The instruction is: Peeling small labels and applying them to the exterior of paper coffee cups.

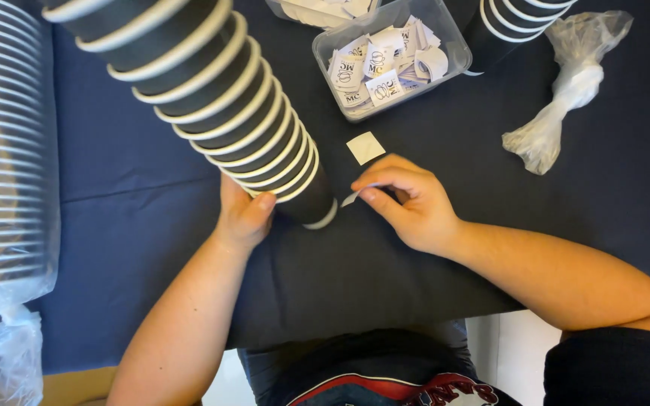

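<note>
A tall stack of black paper cups with white rims (220,98) stands on the dark tablecloth and leans toward the upper left. My left hand (244,216) grips the bottom cup of the stack from the left. My right hand (409,204) pinches a small white sticker (353,198) between thumb and forefinger, just right of the bottom cup's base. A square white backing paper (365,147) lies on the cloth above my right hand.
A clear plastic tub (457,46) of white stickers sits at the top centre. A crumpled plastic bag (566,90) lies to the right. Another sleeve of cups in plastic wrap (1,173) fills the left edge. More black cups (517,19) stand top right.
</note>
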